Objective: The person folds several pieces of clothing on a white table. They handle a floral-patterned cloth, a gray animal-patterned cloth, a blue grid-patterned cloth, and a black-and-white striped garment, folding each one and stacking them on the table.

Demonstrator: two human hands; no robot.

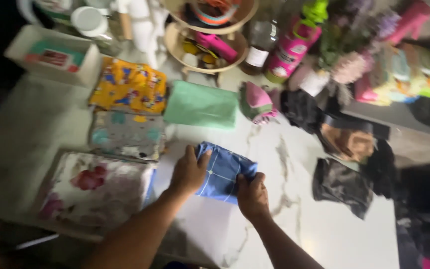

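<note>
Basically, both hands were on a folded blue cloth (223, 172) lying on the white marble table (324, 234). Left hand (189, 172) lay flat on its left edge, fingers together, thumb out on top. Right hand (253, 195) gripped the lower right corner, fingers curled over the fabric. Folded green cloth (201, 105) sat further back, floral cloth (95, 187) at left, dark garment (339, 185) at right.
</note>
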